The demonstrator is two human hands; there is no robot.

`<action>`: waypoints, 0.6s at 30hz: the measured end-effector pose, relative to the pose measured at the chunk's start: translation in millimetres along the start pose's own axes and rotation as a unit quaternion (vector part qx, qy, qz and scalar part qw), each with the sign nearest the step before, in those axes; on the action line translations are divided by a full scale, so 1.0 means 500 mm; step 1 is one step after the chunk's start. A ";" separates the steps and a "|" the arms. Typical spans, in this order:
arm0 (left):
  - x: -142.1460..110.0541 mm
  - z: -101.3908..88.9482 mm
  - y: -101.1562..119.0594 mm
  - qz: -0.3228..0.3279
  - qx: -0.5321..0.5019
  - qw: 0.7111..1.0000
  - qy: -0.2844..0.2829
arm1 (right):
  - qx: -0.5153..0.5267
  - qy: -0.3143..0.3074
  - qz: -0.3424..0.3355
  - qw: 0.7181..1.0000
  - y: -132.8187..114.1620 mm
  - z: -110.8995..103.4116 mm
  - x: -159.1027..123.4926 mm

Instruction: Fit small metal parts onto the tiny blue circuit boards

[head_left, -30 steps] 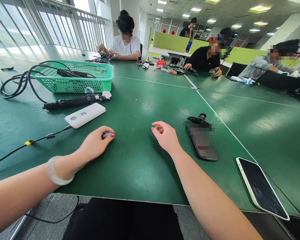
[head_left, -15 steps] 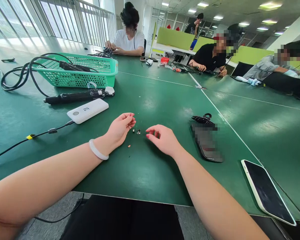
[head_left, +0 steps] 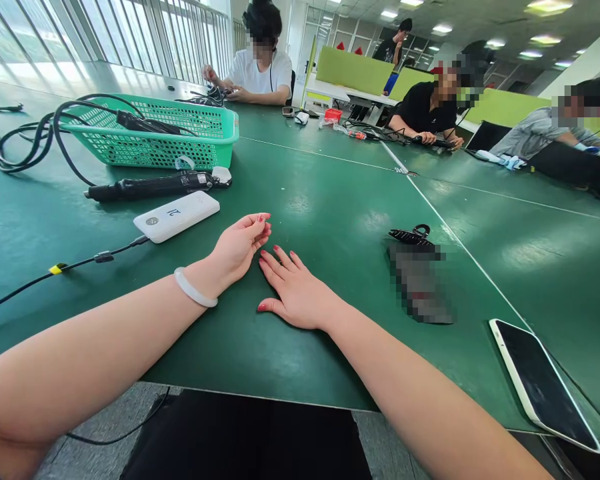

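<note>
My left hand (head_left: 240,247) rests on its edge on the green table (head_left: 330,200), palm turned right and fingers loosely cupped, with nothing visible in it. My right hand (head_left: 295,290) lies flat on the table just beside it, fingers stretched out toward the left hand's fingertips. The small loose parts are hidden from view. A white power bank (head_left: 176,216) with a black cable (head_left: 80,263) lies left of my left hand.
A black electric screwdriver (head_left: 150,186) and a green basket (head_left: 155,137) with cables sit at the back left. A black clip (head_left: 411,237), a blurred dark object (head_left: 420,287) and a phone (head_left: 543,381) lie to the right. Several people work at the far side.
My left hand moved right and let small parts fall onto the table. My right hand then went from curled to flat over the spot where they lay.
</note>
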State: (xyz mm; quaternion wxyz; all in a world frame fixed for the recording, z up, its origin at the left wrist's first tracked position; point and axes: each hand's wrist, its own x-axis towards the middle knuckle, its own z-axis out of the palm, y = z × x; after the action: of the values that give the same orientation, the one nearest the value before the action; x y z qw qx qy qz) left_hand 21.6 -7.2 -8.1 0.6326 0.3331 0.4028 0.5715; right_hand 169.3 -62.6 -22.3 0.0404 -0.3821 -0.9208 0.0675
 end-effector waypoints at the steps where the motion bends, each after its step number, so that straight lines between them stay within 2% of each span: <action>1: 0.000 0.000 -0.001 0.002 0.004 1.000 -0.003 | 0.000 -0.004 0.021 1.000 0.001 -0.001 0.000; 4: -0.006 0.000 -0.005 0.000 0.027 0.999 -0.027 | 0.015 0.006 0.072 0.997 0.009 -0.010 -0.008; 7: -0.016 0.002 -0.009 -0.012 0.062 0.996 -0.063 | 0.080 0.043 0.089 0.992 0.028 -0.024 -0.029; 9: -0.023 0.005 -0.011 -0.027 0.079 0.993 -0.088 | 0.155 0.096 0.116 0.976 0.047 -0.032 -0.043; 11: -0.028 0.007 -0.010 -0.048 0.096 0.988 -0.110 | 0.172 0.157 0.169 0.958 0.069 -0.036 -0.052; 13: -0.030 0.009 -0.010 -0.065 0.119 0.983 -0.123 | 0.171 0.163 0.196 0.952 0.086 -0.034 -0.053; 18: -0.032 0.010 -0.011 -0.071 0.183 0.973 -0.121 | 0.177 0.156 0.193 0.952 0.100 -0.018 -0.036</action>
State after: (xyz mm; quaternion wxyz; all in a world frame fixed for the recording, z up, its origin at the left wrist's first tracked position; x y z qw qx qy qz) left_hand 28.2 -23.4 -8.6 0.6441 0.4807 0.4432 0.3971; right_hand 217.8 -39.6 -21.3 0.2369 -0.5450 -0.7849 0.1755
